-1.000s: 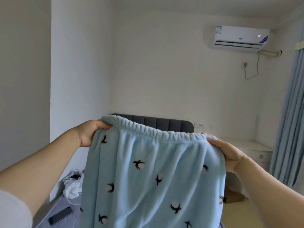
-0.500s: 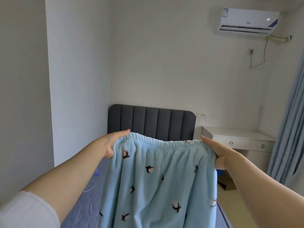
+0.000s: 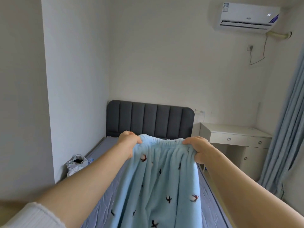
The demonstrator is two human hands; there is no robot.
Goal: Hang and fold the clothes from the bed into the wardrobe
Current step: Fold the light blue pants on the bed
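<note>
We hold one light-blue fleece garment [image 3: 158, 178] up by its gathered elastic waistband, over the bed [image 3: 102, 209] in the middle of the scene. The left hand [image 3: 128, 143] curls its fingers over the waistband's left end, and the right hand [image 3: 199, 149] bunches the right end in a closed grip. The plush cloth hangs in soft vertical folds toward us, scattered with small dark bird-like motifs, some paired with a white puff. A white ribbed sleeve [image 3: 32, 218] covers the near left forearm. Beneath lies a quilted grey-blue mattress cover, and on its left edge sits one crumpled white plastic bag [image 3: 76, 163]. At the far end stands a dark grey headboard [image 3: 149, 120] with padded vertical channels and rounded corners. To the right we see one white desk [image 3: 235, 137] with three round knobs, one pale blue pleated curtain [image 3: 286, 129] and one white air conditioner [image 3: 246, 17] high on the wall.
</note>
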